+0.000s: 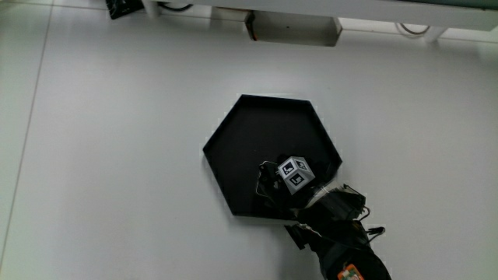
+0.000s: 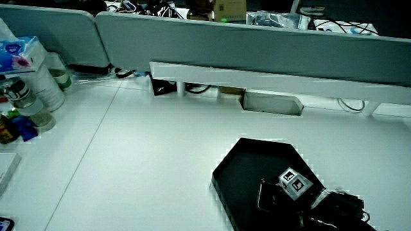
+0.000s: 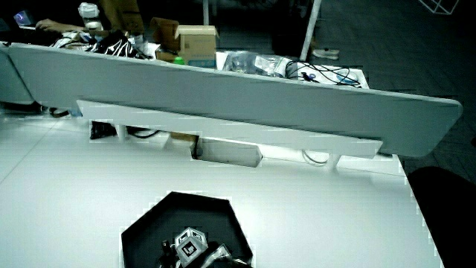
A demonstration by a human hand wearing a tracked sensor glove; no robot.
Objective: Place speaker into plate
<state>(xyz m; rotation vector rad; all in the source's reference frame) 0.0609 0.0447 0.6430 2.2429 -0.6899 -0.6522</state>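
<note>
The hand [image 1: 289, 180] is over the part of the black hexagonal plate [image 1: 249, 140] nearest the person, its patterned cube [image 1: 295, 173] facing up. Whether the hand holds the speaker cannot be told: black glove, black plate and anything under the palm merge together, and the speaker shows nowhere else on the white table [image 1: 117, 155]. In a side view, bottles and a tissue pack [image 2: 19, 54] stand well apart from the plate, near the low partition [image 2: 257, 48]
</note>
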